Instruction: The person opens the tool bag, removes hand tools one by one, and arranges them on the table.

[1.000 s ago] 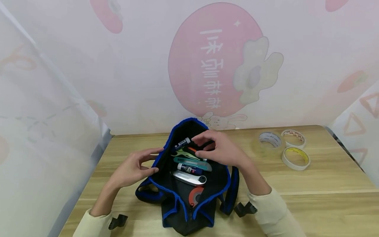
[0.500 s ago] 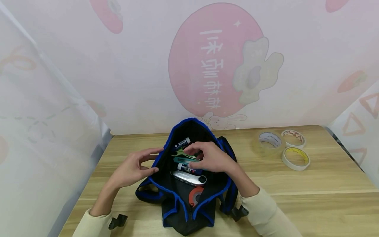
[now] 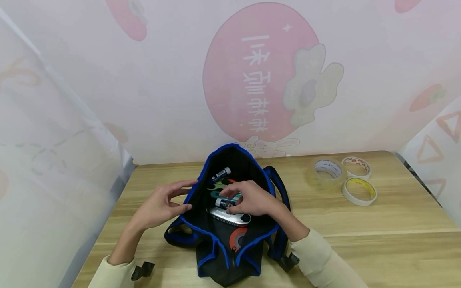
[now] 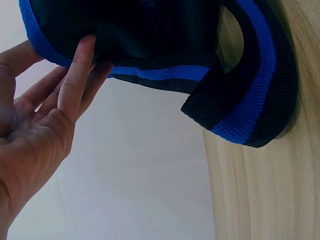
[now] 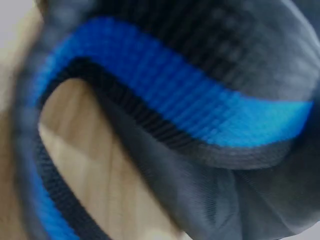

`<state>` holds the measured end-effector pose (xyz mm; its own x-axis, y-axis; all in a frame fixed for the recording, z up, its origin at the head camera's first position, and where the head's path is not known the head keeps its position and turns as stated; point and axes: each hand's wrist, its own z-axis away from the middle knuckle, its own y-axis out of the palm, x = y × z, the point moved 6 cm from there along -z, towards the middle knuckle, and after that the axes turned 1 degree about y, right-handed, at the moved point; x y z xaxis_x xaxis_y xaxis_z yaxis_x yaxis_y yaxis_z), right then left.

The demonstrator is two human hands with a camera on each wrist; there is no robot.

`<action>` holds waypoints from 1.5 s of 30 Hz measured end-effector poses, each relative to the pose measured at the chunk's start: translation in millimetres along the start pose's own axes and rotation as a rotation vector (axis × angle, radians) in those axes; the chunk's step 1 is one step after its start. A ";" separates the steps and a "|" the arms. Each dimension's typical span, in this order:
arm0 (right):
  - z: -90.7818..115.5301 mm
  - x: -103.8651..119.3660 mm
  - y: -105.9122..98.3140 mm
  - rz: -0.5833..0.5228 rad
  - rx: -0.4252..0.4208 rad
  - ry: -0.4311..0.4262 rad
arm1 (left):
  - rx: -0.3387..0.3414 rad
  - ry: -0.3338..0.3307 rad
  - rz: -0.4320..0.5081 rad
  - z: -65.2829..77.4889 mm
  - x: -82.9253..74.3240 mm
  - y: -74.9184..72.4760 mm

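Note:
A black bag (image 3: 230, 272) with blue trim lies unzipped on the table, its mouth spread wide. My left hand (image 3: 162, 204) holds its left rim, thumb at the inner edge and other fingers against the outside. Inside the mouth my right hand (image 3: 252, 198) hovers with bent fingers, thumb and index on either side of a blue glue stick (image 3: 221, 203); contact cannot be made out. Under those fingers a teal box cutter (image 3: 215, 194) is partly covered. A silver utility knife (image 3: 230, 217), a second glue stick (image 3: 221, 175), green-handled scissors (image 3: 217, 185) and a red-and-grey disc (image 3: 237, 239) lie around it.
Several tape rolls stand to the right: a clear tape roll (image 3: 327, 170), a white roll (image 3: 356, 167) and a yellow-cored roll (image 3: 360, 192). Webbing handles (image 3: 282, 188) loop at the bag's sides. A printed cloth (image 3: 173, 100) backs the wooden table (image 3: 396, 240).
My right hand has moved down and left, from above the orange item and scissors to over the blue glue stick. The left hand keeps its place on the rim.

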<state>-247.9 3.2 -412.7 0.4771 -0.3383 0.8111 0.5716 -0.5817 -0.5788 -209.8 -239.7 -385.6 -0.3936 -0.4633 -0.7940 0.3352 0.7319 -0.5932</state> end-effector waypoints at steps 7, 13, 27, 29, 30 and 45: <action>0.3 -3.3 10.4 0.033 0.016 0.016 | -0.002 -0.002 -0.016 0.4 -2.3 -0.7; -1.4 -6.1 18.5 0.107 0.049 0.047 | 0.002 -0.004 -0.008 0.4 -2.7 0.1; -3.8 -6.5 32.8 0.173 0.056 0.040 | -0.002 0.010 -0.029 -2.2 -4.9 -0.7; -4.7 -5.8 35.2 0.208 0.043 0.035 | -0.001 0.012 -0.024 -2.5 -5.1 -0.8; -5.0 -5.4 36.5 0.236 0.036 0.028 | -0.001 0.014 -0.021 -2.6 -5.1 -0.8; -5.7 2.6 49.7 0.571 0.001 0.026 | -0.004 -0.002 0.003 0.4 -2.2 3.2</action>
<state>-222.1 -30.8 -438.8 0.6940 -0.6167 0.3715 0.2286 -0.3006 -0.9260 -207.5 -236.5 -385.8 -0.3905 -0.4621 -0.7962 0.3331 0.7353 -0.5902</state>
